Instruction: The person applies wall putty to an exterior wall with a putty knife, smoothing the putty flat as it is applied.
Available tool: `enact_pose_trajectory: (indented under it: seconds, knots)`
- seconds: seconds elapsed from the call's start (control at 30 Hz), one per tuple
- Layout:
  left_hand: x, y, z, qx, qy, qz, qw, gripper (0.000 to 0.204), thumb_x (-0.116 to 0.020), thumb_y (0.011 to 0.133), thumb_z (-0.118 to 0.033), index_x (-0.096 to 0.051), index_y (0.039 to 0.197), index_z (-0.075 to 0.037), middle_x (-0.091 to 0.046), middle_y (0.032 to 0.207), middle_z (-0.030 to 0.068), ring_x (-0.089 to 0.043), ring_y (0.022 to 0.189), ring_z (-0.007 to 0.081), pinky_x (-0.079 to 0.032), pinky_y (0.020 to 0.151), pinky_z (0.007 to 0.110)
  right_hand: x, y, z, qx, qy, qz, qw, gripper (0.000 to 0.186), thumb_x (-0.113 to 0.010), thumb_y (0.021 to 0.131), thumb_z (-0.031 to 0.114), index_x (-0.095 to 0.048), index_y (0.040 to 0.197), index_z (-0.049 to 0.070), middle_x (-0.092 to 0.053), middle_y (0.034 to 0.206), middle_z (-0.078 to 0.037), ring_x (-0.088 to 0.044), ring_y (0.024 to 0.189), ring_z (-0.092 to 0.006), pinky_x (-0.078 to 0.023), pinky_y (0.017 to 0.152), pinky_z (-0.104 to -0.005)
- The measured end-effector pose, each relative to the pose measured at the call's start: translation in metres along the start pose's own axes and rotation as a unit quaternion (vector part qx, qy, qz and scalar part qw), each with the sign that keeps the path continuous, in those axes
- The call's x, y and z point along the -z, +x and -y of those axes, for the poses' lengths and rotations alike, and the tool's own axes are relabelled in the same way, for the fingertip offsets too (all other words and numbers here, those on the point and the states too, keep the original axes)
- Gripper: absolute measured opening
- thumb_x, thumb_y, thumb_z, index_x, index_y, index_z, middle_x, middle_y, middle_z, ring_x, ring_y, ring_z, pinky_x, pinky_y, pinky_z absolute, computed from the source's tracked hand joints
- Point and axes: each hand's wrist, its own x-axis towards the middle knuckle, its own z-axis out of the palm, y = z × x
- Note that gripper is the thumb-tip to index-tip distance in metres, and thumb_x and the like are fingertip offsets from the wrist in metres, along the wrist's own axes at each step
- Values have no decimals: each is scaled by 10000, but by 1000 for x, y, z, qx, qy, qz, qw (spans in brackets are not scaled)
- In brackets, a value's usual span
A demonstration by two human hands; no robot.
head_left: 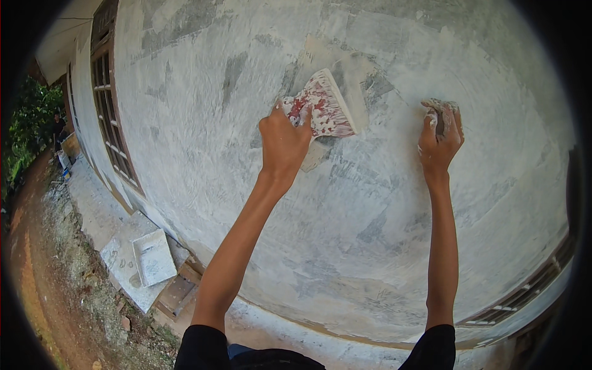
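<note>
My left hand (285, 137) is closed round the handle end of a wide red putty knife (325, 110) smeared with white filler. The blade's long edge, on its right side, is at the wall (259, 203), next to a damp beige patch of filler (357, 77). My right hand (440, 137) is raised near the wall farther right, fingers curled and caked with white filler. Something greyish shows between its thumb and fingers, too hidden to name.
Low at the left, a white, filler-stained tray (154, 258) lies on a pale board (120, 259) beside a wooden box (179, 290). A barred window (111, 117) is set in the wall at left. Another person (59, 131) is far off. Rubble ground (74, 265) runs alongside.
</note>
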Motion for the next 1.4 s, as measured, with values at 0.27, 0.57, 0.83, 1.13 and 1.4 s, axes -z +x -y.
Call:
enact_pose_trajectory:
  seconds: [0.27, 0.57, 0.83, 1.13, 1.4]
  knots:
    - [37, -28, 15, 82, -69, -42, 993, 174, -641, 832, -57, -610, 903, 98, -672, 788, 168, -643, 700, 194, -482, 617, 308, 3, 0, -2, 10, -1, 6, 1000, 184, -549, 721, 8, -662, 867, 1, -604, 841, -122, -561, 785, -280, -458, 728, -347]
    - [-29, 25, -37, 16, -161, 2, 987, 250, -687, 811, -121, -617, 900, 101, -678, 782, 174, -638, 682, 192, -485, 642, 331, 4, -1, 2, -3, -1, 4, 1000, 183, -551, 715, 0, -661, 861, -3, -608, 817, -124, -557, 774, -289, -456, 720, -358]
    - [-7, -15, 10, 52, -16, -22, 998, 241, -699, 787, -116, -615, 868, 95, -665, 769, 223, -671, 701, 311, -488, 617, 366, 3, 1, -5, 43, -39, 7, 998, 175, -563, 723, -4, -665, 865, -9, -626, 861, -136, -562, 782, -300, -460, 721, -364]
    - [44, -43, 41, 187, -164, -43, 968, 210, -660, 855, -117, -596, 854, 84, -632, 702, 95, -584, 602, 113, -440, 497, 243, 5, -2, -9, 14, -20, 11, 1000, 175, -569, 729, -1, -669, 872, 1, -621, 857, -132, -560, 788, -291, -460, 720, -361]
    - [9, -16, 61, 120, -127, -63, 983, 269, -689, 827, -160, -615, 855, 97, -668, 745, 155, -607, 663, 182, -467, 624, 351, 3, -2, 1, 19, -28, 19, 999, 181, -542, 736, -17, -667, 865, 6, -613, 837, -115, -568, 774, -256, -461, 716, -331]
